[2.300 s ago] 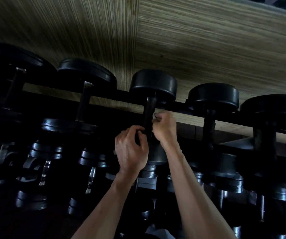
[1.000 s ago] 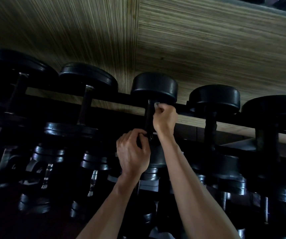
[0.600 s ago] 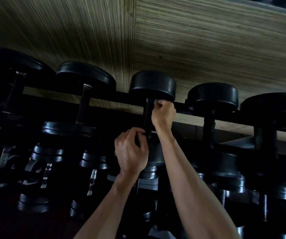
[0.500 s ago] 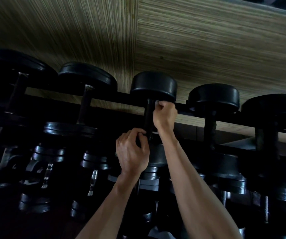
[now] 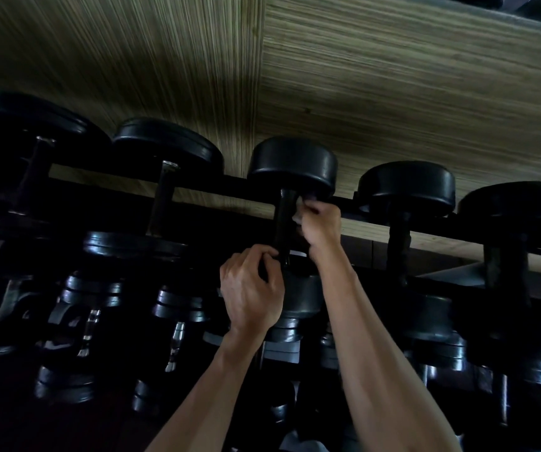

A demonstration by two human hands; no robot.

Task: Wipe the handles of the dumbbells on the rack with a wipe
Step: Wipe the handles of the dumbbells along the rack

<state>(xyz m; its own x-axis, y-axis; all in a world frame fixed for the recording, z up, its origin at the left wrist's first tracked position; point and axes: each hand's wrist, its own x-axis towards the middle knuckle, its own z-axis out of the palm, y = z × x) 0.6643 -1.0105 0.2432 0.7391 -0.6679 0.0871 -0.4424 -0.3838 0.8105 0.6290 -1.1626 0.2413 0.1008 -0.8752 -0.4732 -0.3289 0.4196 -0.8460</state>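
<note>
Black dumbbells [image 5: 292, 164] sit in a row on the top bar of the rack [image 5: 230, 184], and more rows sit lower down in the dark. Only the head view shows this, and it looks up at the rack from below. Behind the rack is a striped wall [image 5: 393, 93].

The right hand [image 5: 319, 223] is high up on the handle [image 5: 284, 220] of the middle dumbbell, just under its far round end. Its fingers are curled tight around the handle. A small pale bit of the wipe [image 5: 296, 219] peeks out by the fingers, so the wipe seems to be pressed between the hand and the handle. Most of the wipe is hidden.

The left hand [image 5: 251, 295] is lower, at the near end of the same dumbbell. Its fingers are curled there and seem to hold it steady. It is too dark to tell just what they hold.

I think the job in hand is rubbing this one handle, and the wipe is at the top of it. The next move probably calls for sliding or twisting the wipe back down the handle so all sides get clean. Then the hands can go to the next dumbbell [image 5: 406, 187] on the right. The handles on both sides look untouched, so a lot may be left to do.
</note>
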